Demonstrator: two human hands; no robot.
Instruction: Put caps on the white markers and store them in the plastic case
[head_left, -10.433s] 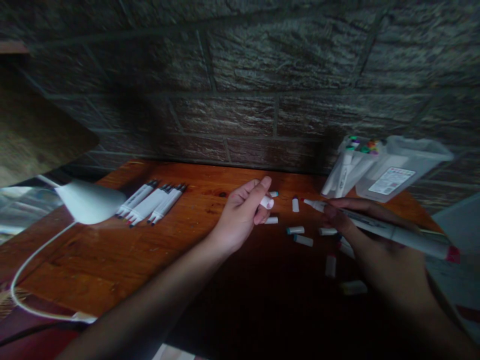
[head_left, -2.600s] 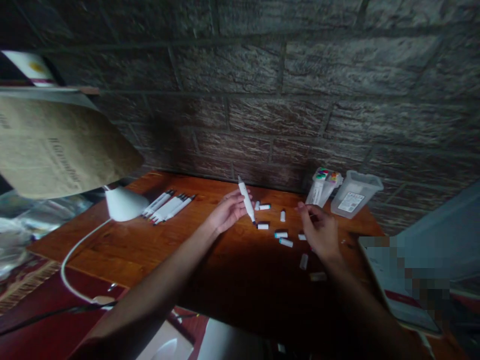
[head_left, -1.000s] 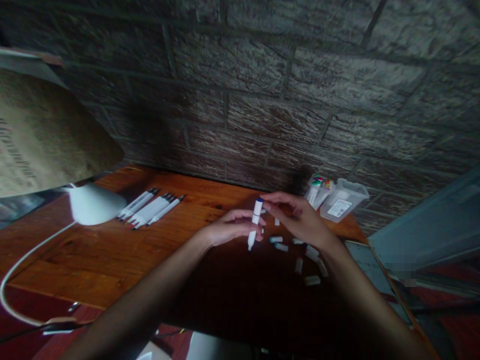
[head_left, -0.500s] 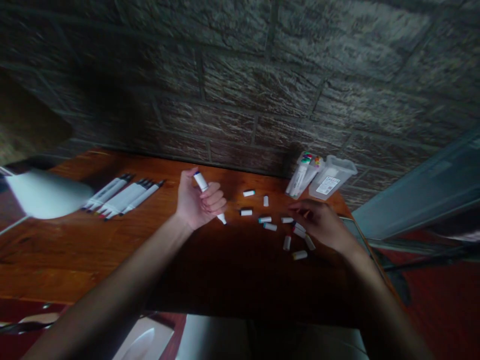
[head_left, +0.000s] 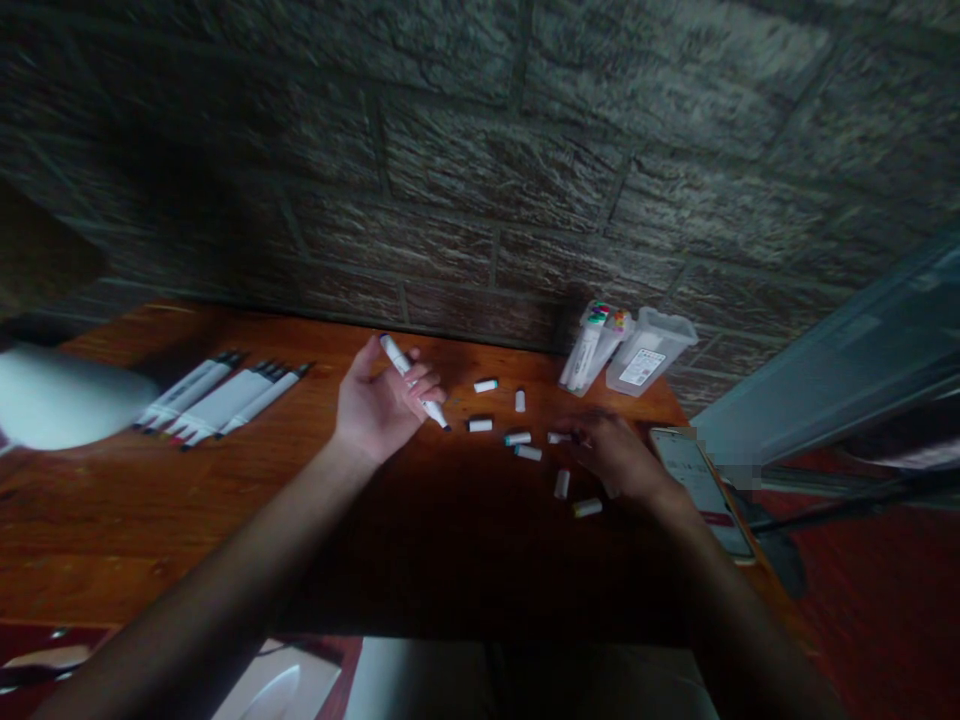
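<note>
My left hand [head_left: 382, 410] is loosely closed around a white marker [head_left: 405, 370], fingers curled over its barrel. The marker slants down to the right, its dark tip bare and a dark blue mark on its upper end. My right hand [head_left: 611, 450] reaches palm down among loose marker caps, its fingertips pinched at the right end of a white cap [head_left: 557, 437]. Shadow and the hand itself hide part of that grip and the caps beneath. Nearby lie a teal-edged cap [head_left: 517, 439], a cap with a yellowish end [head_left: 588, 508] and several others.
Several white markers [head_left: 225, 400] lie in a row at left beside a white lamp shade [head_left: 71, 398]. Against the brick wall stand a clear case of markers [head_left: 589, 350] and a clear plastic box [head_left: 651, 352]. A phone [head_left: 705, 495] rests along the right table edge.
My right hand has lowered and moved left onto the caps, covering some of them. My left fingers have loosened, showing more of the marker. The view has shifted, revealing the phone.
</note>
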